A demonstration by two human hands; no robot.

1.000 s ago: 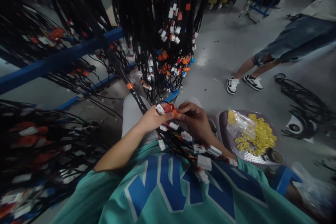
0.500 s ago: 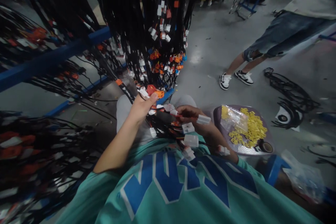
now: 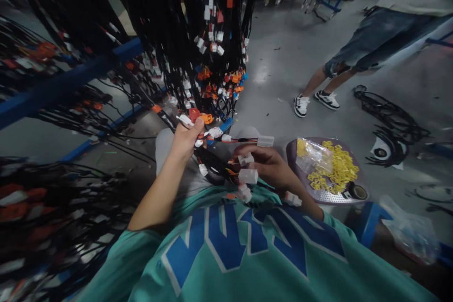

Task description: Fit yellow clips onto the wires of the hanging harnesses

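Note:
My left hand (image 3: 187,140) is closed around a wiring harness (image 3: 215,163) in front of my lap. Red and orange connectors (image 3: 206,118) and a white one stick out above its thumb. My right hand (image 3: 267,160) curls its fingers round a white connector (image 3: 245,159) on a thin wire, partly covering it. Just below is a larger translucent connector housing (image 3: 248,176). Another white connector (image 3: 265,141) extends on red and black wires above the right hand. More white plugs (image 3: 244,193) hang by my shirt.
Dense hanging harnesses (image 3: 212,75) fill the space ahead, with a blue rail (image 3: 71,80) at left. A purple tray (image 3: 293,165) with yellow clips (image 3: 339,170) and a tape roll (image 3: 359,192) sits at right. A person in shorts (image 3: 368,42) stands beyond; cables (image 3: 392,118) lie on the floor.
My right hand has shifted from the upper wires to the white connector lower down. The connector on red and black wires now extends free above it. My left hand keeps its grip.

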